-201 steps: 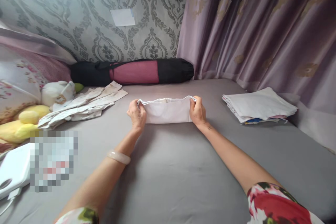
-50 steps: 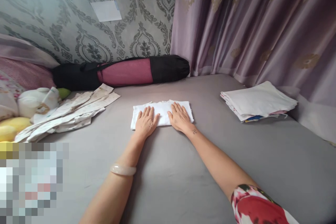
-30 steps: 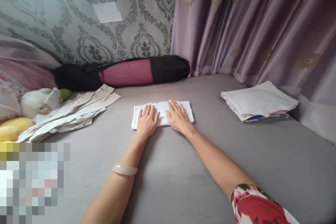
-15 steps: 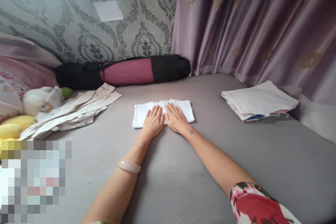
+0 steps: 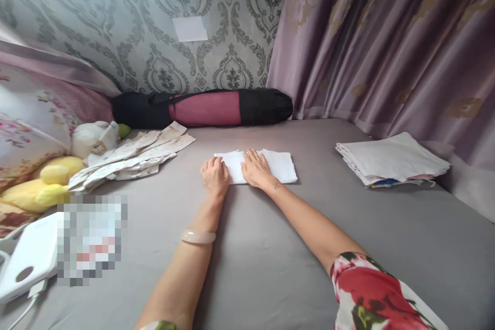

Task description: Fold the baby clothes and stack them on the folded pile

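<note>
A white folded cloth (image 5: pixel 281 166) lies flat in a wide strip on the grey bed sheet. My left hand (image 5: pixel 215 177) is at the cloth's left end, its fingers curled down around that edge; the fingertips are hidden under the hand. Flat on the middle of the cloth rests my right hand (image 5: pixel 256 167), fingers stretched forward, holding nothing.
To the right lies a stack of folded cloths (image 5: pixel 398 157). Left are pale patterned clothes (image 5: pixel 131 160), plush toys (image 5: pixel 54 175) and a white power bank (image 5: pixel 33 255) with a cable. A long black and maroon bag (image 5: pixel 209 107) lies along the wall.
My left hand has slid left from the cloth's middle to its left end, and its fingers have curled. The right hand stays flat on the cloth. The camera view has turned slightly left.
</note>
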Available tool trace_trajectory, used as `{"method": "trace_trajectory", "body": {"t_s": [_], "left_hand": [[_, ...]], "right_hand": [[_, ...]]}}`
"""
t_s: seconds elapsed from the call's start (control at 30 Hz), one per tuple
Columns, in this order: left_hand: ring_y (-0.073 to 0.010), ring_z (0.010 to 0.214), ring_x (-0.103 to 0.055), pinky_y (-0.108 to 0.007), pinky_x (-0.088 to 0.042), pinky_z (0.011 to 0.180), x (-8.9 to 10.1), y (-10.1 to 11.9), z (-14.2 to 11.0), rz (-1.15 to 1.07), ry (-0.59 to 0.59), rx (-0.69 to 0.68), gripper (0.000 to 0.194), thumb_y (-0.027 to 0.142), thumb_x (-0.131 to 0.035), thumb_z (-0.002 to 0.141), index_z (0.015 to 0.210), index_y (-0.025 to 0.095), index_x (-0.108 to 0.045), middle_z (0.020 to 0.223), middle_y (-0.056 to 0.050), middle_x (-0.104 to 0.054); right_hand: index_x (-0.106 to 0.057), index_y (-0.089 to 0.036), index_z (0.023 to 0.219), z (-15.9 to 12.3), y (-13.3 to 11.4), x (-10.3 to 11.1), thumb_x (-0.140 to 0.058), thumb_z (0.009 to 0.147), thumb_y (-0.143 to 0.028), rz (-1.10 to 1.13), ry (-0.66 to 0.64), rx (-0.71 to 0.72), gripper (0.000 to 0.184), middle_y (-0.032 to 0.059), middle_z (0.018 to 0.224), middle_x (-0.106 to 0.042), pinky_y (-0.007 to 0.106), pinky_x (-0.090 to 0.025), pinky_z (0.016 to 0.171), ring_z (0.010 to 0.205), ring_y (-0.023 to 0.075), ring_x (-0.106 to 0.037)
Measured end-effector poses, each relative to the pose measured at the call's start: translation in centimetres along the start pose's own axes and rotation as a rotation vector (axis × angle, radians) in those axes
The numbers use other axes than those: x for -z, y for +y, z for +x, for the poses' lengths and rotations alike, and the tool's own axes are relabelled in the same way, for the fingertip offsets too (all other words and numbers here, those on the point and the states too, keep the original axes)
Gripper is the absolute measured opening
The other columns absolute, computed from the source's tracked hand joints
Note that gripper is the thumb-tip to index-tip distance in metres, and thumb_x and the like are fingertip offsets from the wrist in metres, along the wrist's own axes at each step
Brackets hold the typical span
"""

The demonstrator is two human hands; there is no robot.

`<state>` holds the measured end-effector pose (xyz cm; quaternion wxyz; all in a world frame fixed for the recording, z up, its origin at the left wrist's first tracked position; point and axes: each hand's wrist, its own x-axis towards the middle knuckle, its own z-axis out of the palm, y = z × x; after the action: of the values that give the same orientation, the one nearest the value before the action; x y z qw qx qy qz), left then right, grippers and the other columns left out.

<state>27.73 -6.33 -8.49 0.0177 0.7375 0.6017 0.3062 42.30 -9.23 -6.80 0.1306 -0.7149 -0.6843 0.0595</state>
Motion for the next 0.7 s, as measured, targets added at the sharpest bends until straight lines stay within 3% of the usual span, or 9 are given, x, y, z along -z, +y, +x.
{"method": "trace_trajectory", "body": {"t_s": [0.3, 0.6, 0.7], "left_hand": [[-0.0327, 0.112, -0.056, -0.045, -0.044, 0.093, 0.1, -1.3, 0.5, -0.026, -0.081, 0.254, 0.036, 0.025, -0.041, 0.093, 0.115, 0.016, -0.068, 0.116, -0.017, -0.066], [-0.0335, 0.111, -0.056, -0.046, -0.044, 0.092, 0.4, -1.6, 0.7, -0.079, -0.07, 0.338, 0.035, 0.024, -0.041, 0.091, 0.109, 0.017, -0.071, 0.113, -0.017, -0.067], [-0.0339, 0.109, -0.057, -0.046, -0.045, 0.09, 0.4, -1.6, 0.8, -0.1, -0.055, 0.332, 0.035, 0.024, -0.041, 0.09, 0.107, 0.017, -0.071, 0.112, -0.017, -0.068]], "right_hand": [[-0.036, -0.005, 0.149, 0.6, 0.0, -2.0, -0.029, 0.099, -0.033, 0.006, 0.041, -0.039, 0.058, 0.0144, 0.157, -0.034, 0.044, -0.01, 0.121, 0.147, 0.0251, -0.024], [-0.035, -0.002, 0.149, 1.0, -0.8, -1.0, -0.028, 0.099, -0.032, -0.008, -0.04, -0.073, 0.059, 0.0173, 0.158, -0.032, 0.048, -0.013, 0.12, 0.148, 0.0273, -0.024], [-0.034, -0.002, 0.15, 1.5, -1.6, -0.8, -0.029, 0.099, -0.031, -0.024, -0.037, -0.045, 0.059, 0.0176, 0.159, -0.03, 0.047, -0.009, 0.121, 0.148, 0.0269, -0.022]]}}
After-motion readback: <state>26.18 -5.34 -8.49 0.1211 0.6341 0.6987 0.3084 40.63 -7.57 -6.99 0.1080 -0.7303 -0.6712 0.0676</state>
